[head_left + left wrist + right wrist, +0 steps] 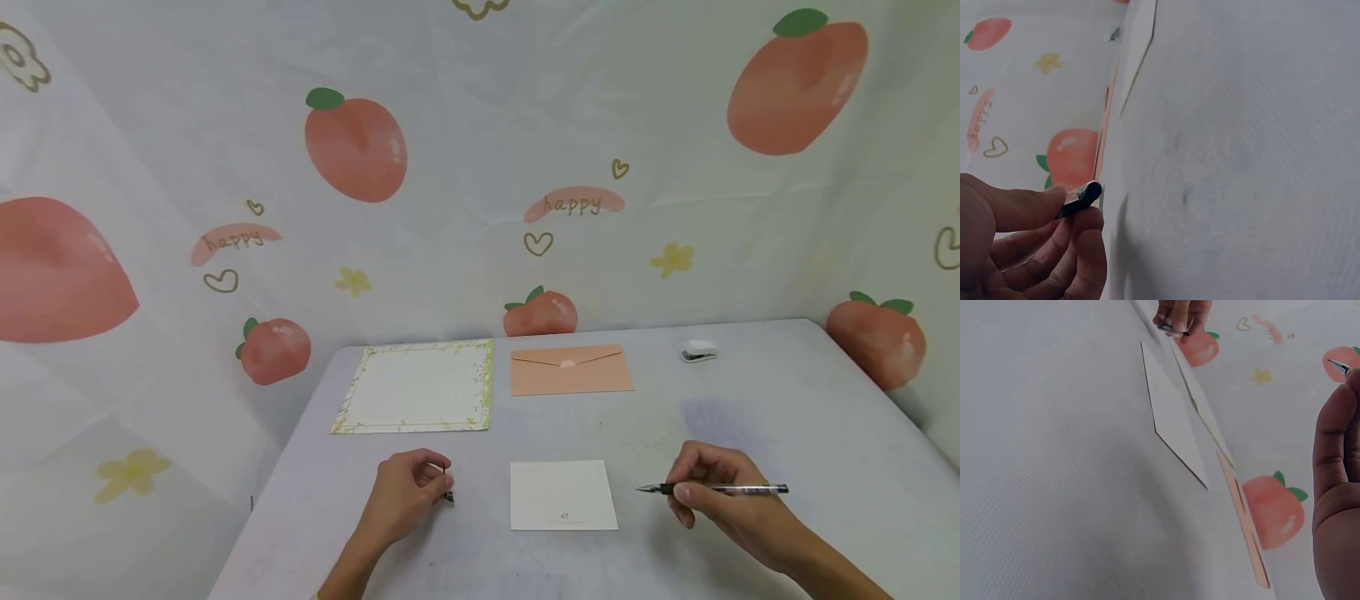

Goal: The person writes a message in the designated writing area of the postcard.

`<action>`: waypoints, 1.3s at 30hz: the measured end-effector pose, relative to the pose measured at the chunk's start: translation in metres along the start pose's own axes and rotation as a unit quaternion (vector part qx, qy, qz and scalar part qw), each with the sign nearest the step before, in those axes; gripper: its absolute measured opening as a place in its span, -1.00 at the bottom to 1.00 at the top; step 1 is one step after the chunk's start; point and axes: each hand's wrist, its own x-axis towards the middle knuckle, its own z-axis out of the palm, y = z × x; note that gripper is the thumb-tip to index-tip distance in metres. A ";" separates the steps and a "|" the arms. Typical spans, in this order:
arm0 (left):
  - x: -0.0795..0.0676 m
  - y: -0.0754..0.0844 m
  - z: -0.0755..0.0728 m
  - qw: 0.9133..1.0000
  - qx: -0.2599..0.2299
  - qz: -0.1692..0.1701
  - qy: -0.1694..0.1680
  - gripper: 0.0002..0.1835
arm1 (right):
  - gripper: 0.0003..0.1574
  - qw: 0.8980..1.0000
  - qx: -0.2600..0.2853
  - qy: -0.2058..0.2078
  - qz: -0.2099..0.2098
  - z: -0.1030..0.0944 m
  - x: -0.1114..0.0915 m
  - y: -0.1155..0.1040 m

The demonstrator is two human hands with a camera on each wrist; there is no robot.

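Note:
My right hand [720, 492] holds a gel pen [750, 489] to the right of a white card [564, 500]; the bare tip points left, above the table and apart from the card. Between the thumb and fingers of my left hand [408, 492] is a small dark pen cap [1084, 199], partly clear, held off the table left of the card. Faint small print shows on the card, which lies flat. In the right wrist view the pen's metal tip [1339, 365] sticks out past the fingertips, with the rest of the pen hidden.
A bordered sheet of letter paper [416, 387] lies at the back left. Beside it is a peach envelope [572, 372], flap side up. A small white stapler [699, 351] stands at the back right. Behind the table [480, 567] hangs a fruit-print cloth [465, 167].

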 end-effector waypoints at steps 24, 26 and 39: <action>0.007 0.006 0.010 0.981 0.178 0.056 0.043 -0.75 | -0.55 1.000 -0.011 0.002 -0.021 0.000 0.015 0.003; 0.007 0.008 0.011 0.978 0.180 0.092 0.046 -0.73 | -0.55 1.000 -0.016 0.006 -0.021 0.001 0.017 0.001; 0.012 0.028 0.029 0.953 0.178 0.232 -0.074 -0.53 | -0.70 0.999 -0.038 0.034 -0.003 0.017 0.050 -0.004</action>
